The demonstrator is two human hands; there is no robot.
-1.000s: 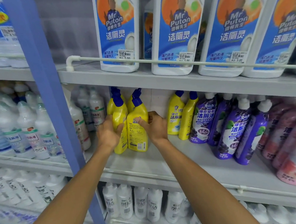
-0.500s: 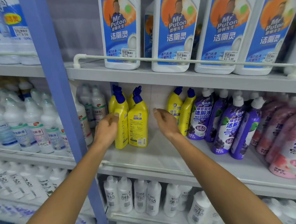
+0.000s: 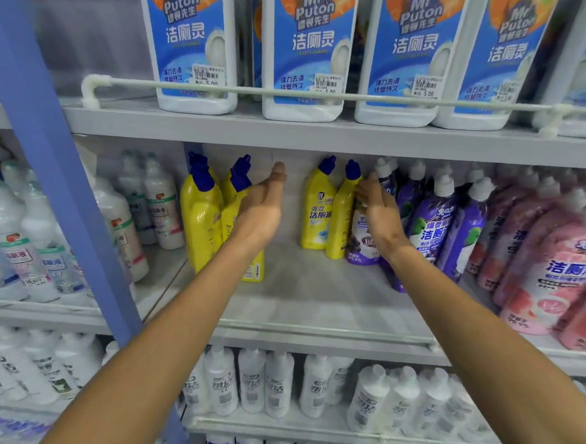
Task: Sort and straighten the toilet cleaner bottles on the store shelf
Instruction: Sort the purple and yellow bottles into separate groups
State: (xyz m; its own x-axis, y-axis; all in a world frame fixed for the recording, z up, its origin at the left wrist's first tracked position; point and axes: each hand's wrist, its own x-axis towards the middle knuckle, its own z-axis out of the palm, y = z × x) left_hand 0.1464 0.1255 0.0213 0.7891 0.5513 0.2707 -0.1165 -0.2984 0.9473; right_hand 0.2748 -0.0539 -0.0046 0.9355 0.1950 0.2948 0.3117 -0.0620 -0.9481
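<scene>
On the middle shelf [image 3: 310,299] stand yellow toilet cleaner bottles with blue caps. One group [image 3: 202,220] is at the left, and a pair [image 3: 320,210] stands further right, with a gap between them. My left hand [image 3: 261,206] is open, fingers straight, in front of the left group's right bottle and reaching into the gap. My right hand [image 3: 378,213] is open beside the right yellow pair, in front of a purple bottle [image 3: 361,238]. Neither hand holds a bottle.
Purple bottles [image 3: 432,227] and pink bottles [image 3: 561,263] fill the shelf's right side. Large white Mr Puton bottles [image 3: 301,49] stand on the shelf above behind a rail. A blue upright post [image 3: 52,174] divides off white bottles [image 3: 23,259] at the left. White bottles [image 3: 253,382] fill the lower shelf.
Both hands let go of the left yellow bottles. My left hand moved right into the gap; my right hand moved right to the second yellow pair. The camera moved closer.
</scene>
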